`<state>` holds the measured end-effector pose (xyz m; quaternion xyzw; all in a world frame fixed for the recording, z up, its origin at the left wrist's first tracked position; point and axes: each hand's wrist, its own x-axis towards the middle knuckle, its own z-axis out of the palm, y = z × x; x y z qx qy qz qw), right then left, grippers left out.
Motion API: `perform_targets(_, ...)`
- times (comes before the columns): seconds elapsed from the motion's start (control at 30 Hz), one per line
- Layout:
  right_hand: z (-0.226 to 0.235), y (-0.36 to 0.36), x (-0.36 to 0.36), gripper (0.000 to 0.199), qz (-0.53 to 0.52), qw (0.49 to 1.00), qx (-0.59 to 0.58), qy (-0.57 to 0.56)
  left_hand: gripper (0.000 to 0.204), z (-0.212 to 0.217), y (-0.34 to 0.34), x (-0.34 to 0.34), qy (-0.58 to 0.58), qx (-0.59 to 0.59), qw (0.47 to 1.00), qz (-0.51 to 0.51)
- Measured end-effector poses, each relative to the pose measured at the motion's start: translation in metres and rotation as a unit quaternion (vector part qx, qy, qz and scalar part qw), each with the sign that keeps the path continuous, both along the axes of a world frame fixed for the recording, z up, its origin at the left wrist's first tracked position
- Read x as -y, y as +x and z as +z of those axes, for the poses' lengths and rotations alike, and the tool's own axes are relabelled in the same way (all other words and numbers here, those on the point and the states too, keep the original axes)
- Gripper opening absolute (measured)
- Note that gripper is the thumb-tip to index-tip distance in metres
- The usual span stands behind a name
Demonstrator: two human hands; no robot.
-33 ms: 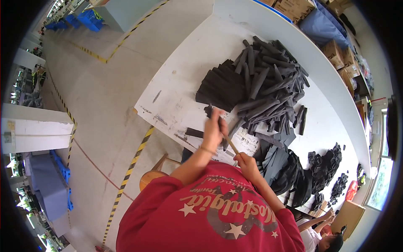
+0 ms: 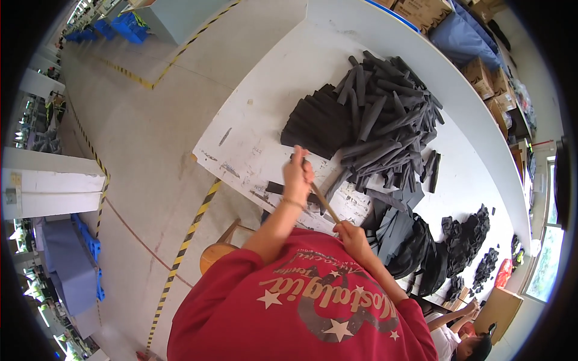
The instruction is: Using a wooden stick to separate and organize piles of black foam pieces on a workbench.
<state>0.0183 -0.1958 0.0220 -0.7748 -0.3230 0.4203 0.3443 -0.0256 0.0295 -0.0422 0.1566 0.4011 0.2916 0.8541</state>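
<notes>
My right hand (image 2: 354,238) is closed round the near end of a thin wooden stick (image 2: 326,204), close to my red shirt. The stick slants up and left to my left hand (image 2: 297,179), whose fingers are curled round its far end and a black fabric tube. Only small dark bits of that tube show between the fingers. Just beyond my left hand, a fanned stack of black fabric pieces (image 2: 316,123) lies on the white table (image 2: 265,99). To its right is a heap of loose black fabric tubes (image 2: 394,114).
A single black strip (image 2: 280,189) lies near the table's front edge. Flat dark pieces (image 2: 391,228) and smaller black piles (image 2: 466,240) spread to the right. A wooden stool (image 2: 215,257) stands below the edge. Another person (image 2: 454,331) sits at lower right.
My left hand has shifted slightly up and left, away from my right hand. More of the stick shows between them, and less of the black tube is visible. My right hand stays nearly in place.
</notes>
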Motion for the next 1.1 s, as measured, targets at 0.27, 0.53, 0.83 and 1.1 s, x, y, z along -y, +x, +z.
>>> perform_targets(0.27,0.013,-0.007,0.021,0.024,0.009,0.998,0.057,-0.007,0.032,-0.036,0.012,0.008,-0.088,0.018,0.995,-0.035)
perform_targets(0.53,0.004,-0.005,0.01,0.026,-0.035,0.996,-0.075,-0.04,0.027,-0.012,0.011,-0.002,-0.056,0.017,0.998,-0.037)
perform_targets(0.83,0.027,0.001,0.071,0.021,0.08,0.996,0.029,0.021,0.023,-0.041,-0.035,-0.13,0.066,0.013,0.979,0.192)
perform_targets(1.1,-0.02,0.026,-0.083,0.031,-0.145,0.965,0.024,0.218,0.023,-0.04,0.022,-0.016,-0.174,0.061,0.978,0.095)
